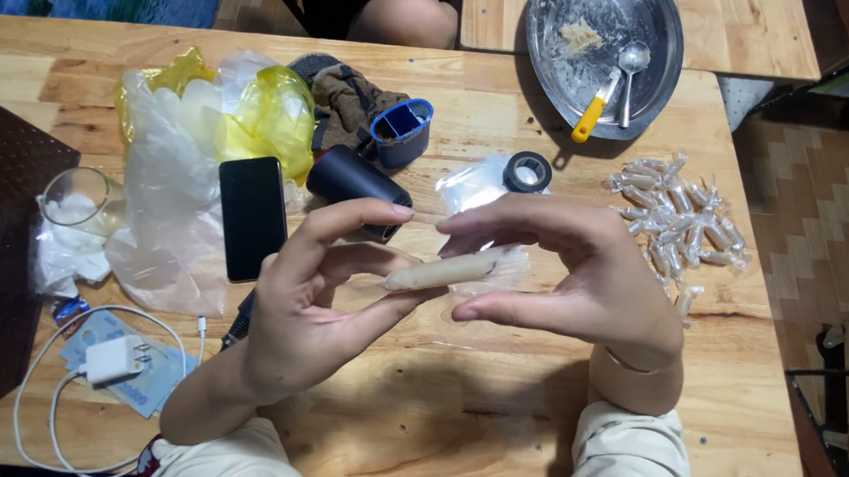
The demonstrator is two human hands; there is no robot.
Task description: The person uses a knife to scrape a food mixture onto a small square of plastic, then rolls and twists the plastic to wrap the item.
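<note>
A: Item held?
B: A pale beige roll in clear plastic wrap (444,269), between your hands; your left hand (312,310) pinches one end, your right hand (576,274) curls around the other.

A: Nearby?
B: Past your right hand, a heap of small twisted clear-wrapped pieces (681,219); past your left fingertips, a flat black phone (252,217).
</note>
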